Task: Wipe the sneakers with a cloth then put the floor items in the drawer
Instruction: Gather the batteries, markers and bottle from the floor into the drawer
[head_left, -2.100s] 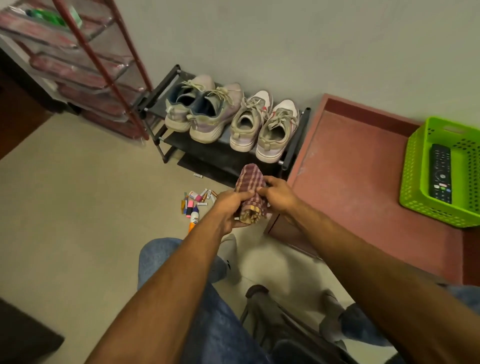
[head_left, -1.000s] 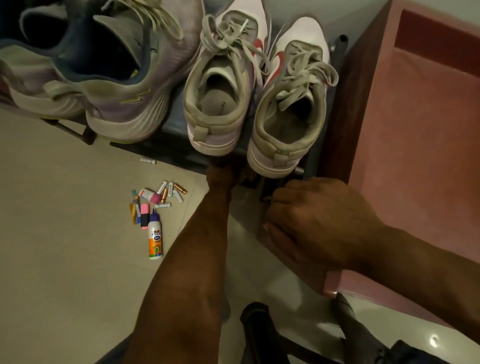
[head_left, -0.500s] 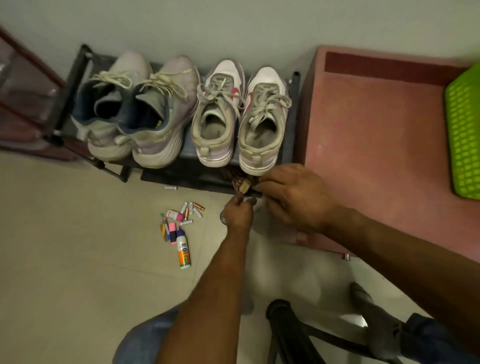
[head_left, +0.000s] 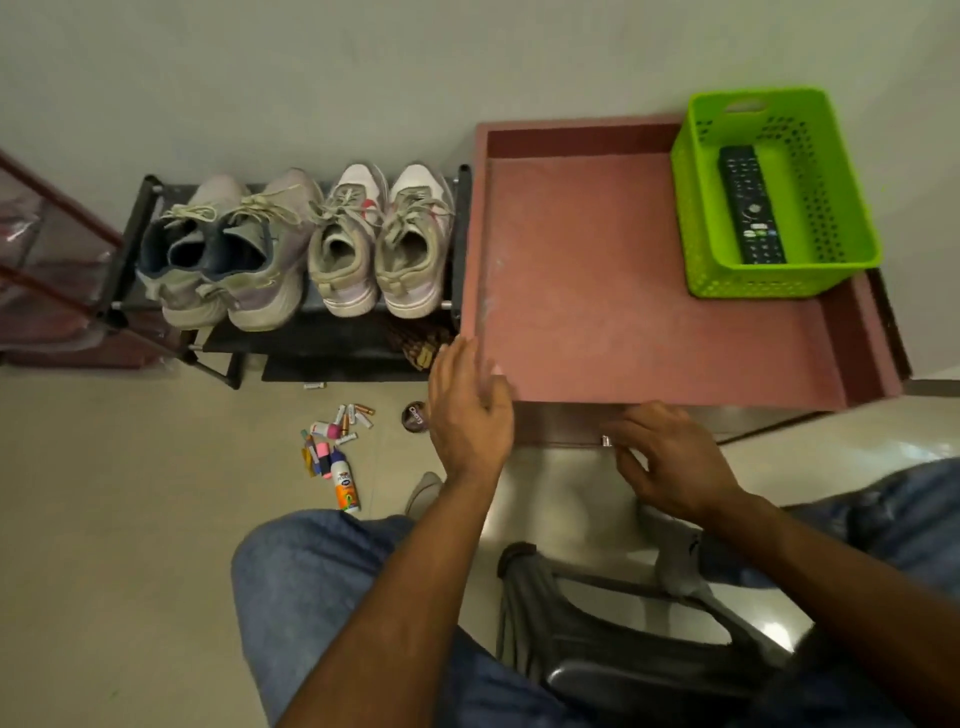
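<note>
Pink worktop (head_left: 597, 291), three o'clock; four sneakers (head_left: 343, 244) on the rack, eleven; cloth (head_left: 418, 340) beneath. Our left hand (head_left: 467, 415) and right hand (head_left: 670, 457) hover empty, each grip apart. Floor items (head_left: 332, 441), nine: batteries may roll away. Tin (head_left: 414, 415) reads "Cherry".

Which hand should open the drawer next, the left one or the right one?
Probably the right hand. Its fingertips are already at the small metal knob on the drawer front, under the red cabinet top. The left hand is open by the cabinet's corner, further from the knob.
</note>
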